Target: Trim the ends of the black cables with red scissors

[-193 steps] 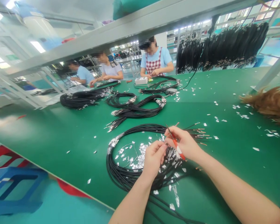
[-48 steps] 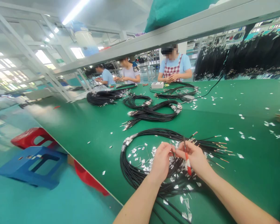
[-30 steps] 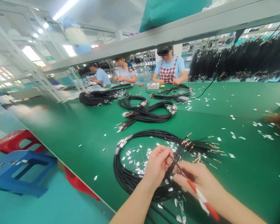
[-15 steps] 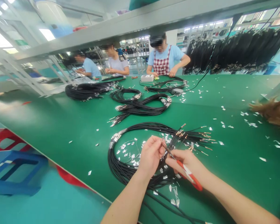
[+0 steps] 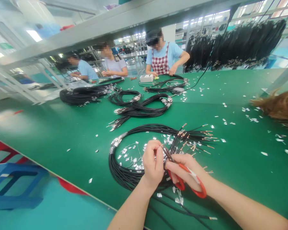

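Observation:
My right hand (image 5: 187, 169) holds red-handled scissors (image 5: 200, 188), whose dark blades are parted and point up-left at the fingertips of my left hand (image 5: 153, 161). Those left fingers are pinched round the end of a black cable, with a thin coppery strand showing at the tips. Under and around both hands lies a large looped bundle of black cables (image 5: 115, 169), bound with silvery wrapping (image 5: 116, 142) at its left. Its stripped copper ends fan out to the right. Small silvery scraps (image 5: 135, 163) are scattered inside the loop.
More black cable coils (image 5: 148, 111) lie farther back on the green table (image 5: 62, 134). Three people sit across it. A grey shelf beam (image 5: 91, 28) crosses above. Brown hair (image 5: 280, 108) shows at the right edge, and a blue stool (image 5: 16, 185) stands at lower left.
The scissors have opened, and both red handle loops now show. My hands have shifted slightly left in view. The whole scene has also moved a little left with the camera.

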Tool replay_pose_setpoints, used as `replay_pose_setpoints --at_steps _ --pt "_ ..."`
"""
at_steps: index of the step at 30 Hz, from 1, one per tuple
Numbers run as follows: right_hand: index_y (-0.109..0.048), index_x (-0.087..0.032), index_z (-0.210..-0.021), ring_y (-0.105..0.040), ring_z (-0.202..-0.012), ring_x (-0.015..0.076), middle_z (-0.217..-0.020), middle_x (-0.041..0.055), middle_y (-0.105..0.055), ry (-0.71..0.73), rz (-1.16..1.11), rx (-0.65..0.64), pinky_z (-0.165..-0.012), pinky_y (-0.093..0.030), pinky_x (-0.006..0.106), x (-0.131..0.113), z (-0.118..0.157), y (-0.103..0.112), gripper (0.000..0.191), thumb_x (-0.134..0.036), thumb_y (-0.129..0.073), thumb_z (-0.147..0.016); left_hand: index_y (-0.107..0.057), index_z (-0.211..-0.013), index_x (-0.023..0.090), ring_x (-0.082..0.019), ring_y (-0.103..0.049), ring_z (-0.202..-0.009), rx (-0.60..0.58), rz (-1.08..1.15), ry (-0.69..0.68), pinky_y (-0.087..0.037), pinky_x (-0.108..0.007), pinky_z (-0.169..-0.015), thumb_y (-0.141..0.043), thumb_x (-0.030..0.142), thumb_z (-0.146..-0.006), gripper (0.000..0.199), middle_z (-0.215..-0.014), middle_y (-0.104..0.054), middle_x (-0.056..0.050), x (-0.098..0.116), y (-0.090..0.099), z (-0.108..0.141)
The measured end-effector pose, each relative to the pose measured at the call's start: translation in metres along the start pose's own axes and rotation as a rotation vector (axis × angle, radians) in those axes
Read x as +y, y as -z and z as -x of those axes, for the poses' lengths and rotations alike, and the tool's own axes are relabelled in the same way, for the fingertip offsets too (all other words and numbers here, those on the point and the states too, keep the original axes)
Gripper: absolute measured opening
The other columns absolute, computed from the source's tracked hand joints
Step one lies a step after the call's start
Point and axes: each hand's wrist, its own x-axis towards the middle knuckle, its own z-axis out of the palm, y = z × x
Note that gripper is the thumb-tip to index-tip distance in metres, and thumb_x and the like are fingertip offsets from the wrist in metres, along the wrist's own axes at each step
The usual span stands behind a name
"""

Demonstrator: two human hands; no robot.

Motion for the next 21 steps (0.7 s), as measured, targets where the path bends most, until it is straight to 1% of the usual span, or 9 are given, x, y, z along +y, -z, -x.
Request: replay_pose_setpoints --at_steps 2,6,9,12,16,21 --pt "-0.046 -0.017 -0.054 -0.046 -0.038 0.0082 -0.046 -0.0018 -0.051 -0.008 0.004 -0.029 -0.041 -0.037 0.020 0.0003 -0.0003 0.0014 0.039 -0.043 -0.043 -0.082 -0.048 -0.072 0.020 -0.017 -0.049 -0.074 -0.011 -0.012 0.001 -0.037 -0.029 -0.069 -0.044 0.020 -0.082 0.010 -0.079 -0.052 -0.004 0.0009 0.0007 -0.0007" --pt "-0.045 -0.017 -0.051 -0.045 -0.036 0.0079 -0.043 -0.0023 -0.050 -0.028 0.037 -0.006 -0.039 -0.036 0.020 0.0007 -0.0023 0.0056 0.039 -0.044 -0.047 -0.079 -0.047 -0.069 0.020 -0.016 -0.049 -0.071 -0.066 0.000 0.023 -0.037 -0.028 -0.066 -0.041 0.020 -0.082 0.014 -0.076 -0.052 -0.004 0.0020 0.0008 -0.0032" --pt "-0.046 -0.017 -0.051 -0.047 -0.039 0.0083 -0.044 -0.0015 -0.052 -0.010 0.009 -0.013 -0.042 -0.039 0.020 0.0009 -0.0023 0.0052 0.040 -0.044 -0.046 -0.080 -0.046 -0.069 0.020 -0.015 -0.048 -0.069 -0.081 -0.010 0.023 -0.036 -0.028 -0.064 -0.041 0.020 -0.082 0.014 -0.074 -0.052 -0.003 0.0025 0.0008 -0.0039" --pt "-0.046 -0.017 -0.052 -0.047 -0.038 0.0081 -0.044 -0.0021 -0.052 -0.027 -0.019 -0.016 -0.042 -0.039 0.020 0.0009 -0.0013 0.0018 0.039 -0.043 -0.044 -0.081 -0.046 -0.068 0.020 -0.015 -0.049 -0.070 -0.069 -0.034 0.022 -0.036 -0.027 -0.065 -0.042 0.020 -0.081 0.013 -0.075 -0.052 -0.003 0.0028 0.0010 -0.0036" --pt "-0.042 -0.018 -0.052 -0.044 -0.035 0.0071 -0.038 -0.0047 -0.047 -0.037 -0.064 0.010 -0.040 -0.037 0.019 0.0007 0.0000 -0.0013 0.037 -0.040 -0.045 -0.081 -0.045 -0.068 0.020 -0.016 -0.050 -0.074 -0.047 -0.057 0.018 -0.037 -0.028 -0.067 -0.042 0.019 -0.081 0.013 -0.076 -0.052 -0.003 0.0027 0.0006 -0.0030" --pt "-0.053 -0.017 -0.064 -0.042 -0.033 0.0074 -0.035 -0.0069 -0.045 -0.030 -0.217 -0.024 -0.040 -0.038 0.019 0.0008 -0.0004 -0.0015 0.028 -0.038 -0.044 -0.081 -0.046 -0.064 0.020 -0.016 -0.050 -0.072 -0.045 -0.041 0.049 -0.038 -0.028 -0.066 -0.044 0.020 -0.079 0.015 -0.073 -0.052 -0.003 0.0023 -0.0007 -0.0045"
